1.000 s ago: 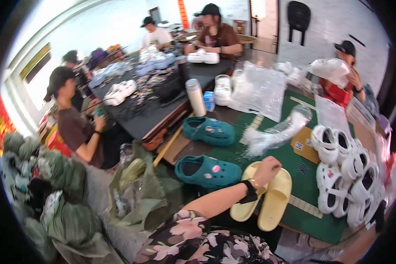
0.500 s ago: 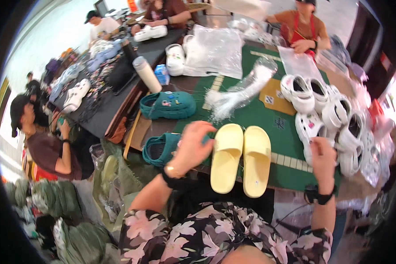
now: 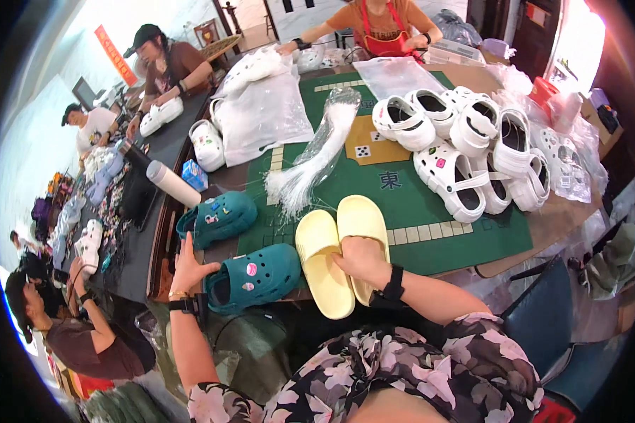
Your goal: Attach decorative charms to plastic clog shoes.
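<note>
Let us take the yellow slides (image 3: 324,264) as the centre of the clock, with twelve o'clock away from the person. These two slides lie side by side at the near edge of a green mat (image 3: 437,259), their toes toward twelve. The right hand (image 3: 364,261) is curled over the right slide, just below its strap; the fingers are hidden, so I cannot tell whether it grasps the slide or only rests there. The left hand (image 3: 190,269) is at nine o'clock, unclenched and holding nothing, its thumb spread wide beside the heel of the nearer teal clog (image 3: 261,277); whether it touches, I cannot tell. The farther teal clog (image 3: 226,215) stands at ten o'clock, above the fingers of this hand, and both clogs carry small charms. Also at ten, farther away, are a pale bottle (image 3: 173,183) and a small blue box (image 3: 194,176). Near twelve lies a bundle of white strands (image 3: 317,155) in clear plastic. At two o'clock, white clogs (image 3: 469,134) are piled together. A co-worker in a red apron (image 3: 382,39) is beyond the mat, around twelve.
</note>
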A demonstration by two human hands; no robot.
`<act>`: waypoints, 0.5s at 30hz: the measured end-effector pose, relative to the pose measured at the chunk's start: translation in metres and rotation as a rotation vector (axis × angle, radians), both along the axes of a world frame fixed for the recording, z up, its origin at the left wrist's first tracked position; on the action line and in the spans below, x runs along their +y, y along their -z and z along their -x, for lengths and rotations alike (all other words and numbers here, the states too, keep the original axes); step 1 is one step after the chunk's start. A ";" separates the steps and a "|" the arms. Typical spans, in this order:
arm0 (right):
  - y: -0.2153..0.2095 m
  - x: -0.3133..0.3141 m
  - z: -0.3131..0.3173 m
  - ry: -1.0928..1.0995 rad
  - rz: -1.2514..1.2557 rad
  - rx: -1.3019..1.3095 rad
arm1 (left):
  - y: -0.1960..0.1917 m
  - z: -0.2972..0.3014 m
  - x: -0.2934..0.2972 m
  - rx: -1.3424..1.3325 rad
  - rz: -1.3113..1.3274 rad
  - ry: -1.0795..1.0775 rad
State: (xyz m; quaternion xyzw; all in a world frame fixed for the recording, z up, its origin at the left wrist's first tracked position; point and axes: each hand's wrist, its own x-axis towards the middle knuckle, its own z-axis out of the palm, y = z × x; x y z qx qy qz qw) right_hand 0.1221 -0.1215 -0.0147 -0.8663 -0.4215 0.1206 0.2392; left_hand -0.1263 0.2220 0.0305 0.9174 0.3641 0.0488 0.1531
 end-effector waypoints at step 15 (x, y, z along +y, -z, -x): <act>-0.197 -0.065 -0.251 0.380 -0.066 -0.775 | 0.001 -0.024 -0.001 -0.081 -0.166 0.099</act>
